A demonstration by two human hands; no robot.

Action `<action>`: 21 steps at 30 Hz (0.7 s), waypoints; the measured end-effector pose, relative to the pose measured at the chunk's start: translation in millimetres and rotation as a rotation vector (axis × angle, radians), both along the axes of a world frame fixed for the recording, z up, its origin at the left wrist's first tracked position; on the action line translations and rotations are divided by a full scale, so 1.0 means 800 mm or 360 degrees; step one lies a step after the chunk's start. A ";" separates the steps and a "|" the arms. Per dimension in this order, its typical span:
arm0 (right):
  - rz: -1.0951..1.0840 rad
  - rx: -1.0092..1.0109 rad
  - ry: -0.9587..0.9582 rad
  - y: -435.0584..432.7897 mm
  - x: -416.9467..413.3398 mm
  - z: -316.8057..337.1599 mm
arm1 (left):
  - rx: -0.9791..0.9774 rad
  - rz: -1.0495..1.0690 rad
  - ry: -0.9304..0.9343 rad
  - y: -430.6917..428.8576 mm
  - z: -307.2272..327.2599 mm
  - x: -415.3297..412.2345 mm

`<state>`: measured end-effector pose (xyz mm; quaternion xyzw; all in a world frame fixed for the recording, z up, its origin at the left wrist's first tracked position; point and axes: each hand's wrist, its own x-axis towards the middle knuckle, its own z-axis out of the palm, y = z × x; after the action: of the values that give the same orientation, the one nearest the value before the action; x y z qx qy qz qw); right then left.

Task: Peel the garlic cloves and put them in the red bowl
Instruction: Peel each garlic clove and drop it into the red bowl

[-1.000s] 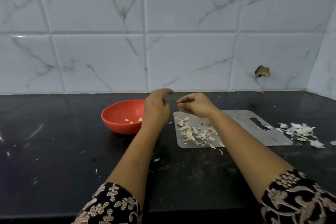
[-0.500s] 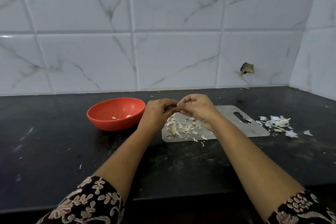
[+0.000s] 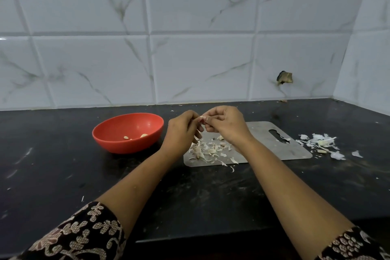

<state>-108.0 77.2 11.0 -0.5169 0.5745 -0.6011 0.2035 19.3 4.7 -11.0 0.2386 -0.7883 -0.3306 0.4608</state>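
Both hands are meeting in the air over the left end of the steel cutting board (image 3: 266,147), toward the back edge of the black countertop (image 3: 63,175). The left hand (image 3: 181,131) is curling its fingers in, with thumb and fingertips pinching one garlic clove (image 3: 202,119). The right hand (image 3: 225,121) is gripping the same clove from the other side, fingers bent tight around it. The clove is sitting between the two sets of fingertips, pale with a bit of pinkish skin showing. How much skin is on it, cannot tell.

The red bowl (image 3: 126,146) is sitting on the countertop just left of the left hand, near the back edge and apart from the board. A few peeled cloves (image 3: 126,137) are lying at its bottom.

A loose pile of cloves and skins (image 3: 209,149) is lying on the left half of the board, under and between the wrists, with a few flakes spilling over the board's front edge. The board's handle slot is pointing right. Another heap of white skins (image 3: 320,143) is lying on the countertop just past the board's right end, toward the back right corner.

Patterned dark sleeves (image 3: 84,234) are showing at the front edge. A white marbled tile wall (image 3: 190,48) is running behind, with a broken hole (image 3: 285,77) low on the right.
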 end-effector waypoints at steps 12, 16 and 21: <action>0.0087 0.0012 0.0187 0.004 -0.001 0.004 | 0.0544 -0.0413 0.0192 -0.004 0.008 0.006; 0.0220 0.0129 0.0279 0.008 -0.004 0.005 | 0.0560 -0.0483 0.0090 -0.002 0.008 0.010; 0.0328 0.0164 0.0359 0.010 -0.007 0.004 | 0.0629 -0.0610 0.0005 0.002 0.014 0.015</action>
<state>-113.6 85.3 14.5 -0.6263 0.5677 -0.4848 0.2245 31.3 5.9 -0.1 0.1699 -0.7386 -0.5595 0.3356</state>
